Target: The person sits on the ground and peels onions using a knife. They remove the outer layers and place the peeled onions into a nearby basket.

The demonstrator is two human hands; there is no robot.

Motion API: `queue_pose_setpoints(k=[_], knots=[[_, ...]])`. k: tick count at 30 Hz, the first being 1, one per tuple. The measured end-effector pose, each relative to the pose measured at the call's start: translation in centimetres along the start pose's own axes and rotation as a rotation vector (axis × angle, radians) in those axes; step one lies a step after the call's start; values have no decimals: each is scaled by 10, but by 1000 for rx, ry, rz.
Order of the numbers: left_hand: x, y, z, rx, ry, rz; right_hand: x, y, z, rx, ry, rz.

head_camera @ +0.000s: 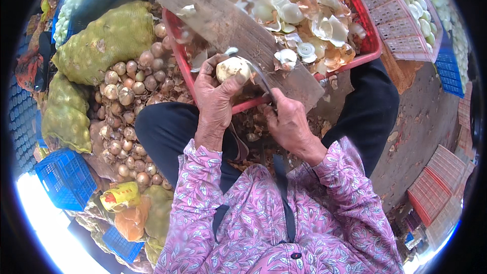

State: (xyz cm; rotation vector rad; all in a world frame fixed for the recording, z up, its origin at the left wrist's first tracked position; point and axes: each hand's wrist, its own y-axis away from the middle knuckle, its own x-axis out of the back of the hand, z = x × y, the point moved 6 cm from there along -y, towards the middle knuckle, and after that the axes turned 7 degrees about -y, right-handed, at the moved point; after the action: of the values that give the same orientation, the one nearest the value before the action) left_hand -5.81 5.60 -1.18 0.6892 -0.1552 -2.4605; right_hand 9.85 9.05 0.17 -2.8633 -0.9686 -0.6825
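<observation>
My left hand (217,83) grips a pale onion (232,69) between thumb and fingers, above the near edge of a red plastic tub (371,51). In my right hand (291,123) is a knife (260,76); its dark handle is mostly hidden by my fingers. The curved blade reaches up to the onion's right side. A worn wooden board (236,23) lies slantwise across the tub, just beyond both hands. Onion skins and cut pieces (323,26) fill the tub to the right of the board, and a small white scrap (187,10) rests on the wood.
Unpeeled onions (125,95) are heaped on the ground at left, beside a yellow-green mesh sack (110,42). A blue crate (66,179) stands at lower left. At upper right, a pink crate (392,19) holds peeled onions (420,11). Red crates (433,186) stand at lower right.
</observation>
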Motion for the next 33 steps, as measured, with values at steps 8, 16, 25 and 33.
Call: queue_pose_setpoints(k=[8, 16, 25, 33], knots=[[4, 6, -6, 52, 27, 48, -5, 4, -1, 54, -3, -11], [3, 13, -11, 145, 169, -76, 8, 2, 22, -538, -853, -82], [-25, 16, 2, 150, -101, -285, 23, -34, -15, -210, -798, -38], [-33, 29, -6, 298, 324, -279, 35, -28, -19, -419, -1578, -209]])
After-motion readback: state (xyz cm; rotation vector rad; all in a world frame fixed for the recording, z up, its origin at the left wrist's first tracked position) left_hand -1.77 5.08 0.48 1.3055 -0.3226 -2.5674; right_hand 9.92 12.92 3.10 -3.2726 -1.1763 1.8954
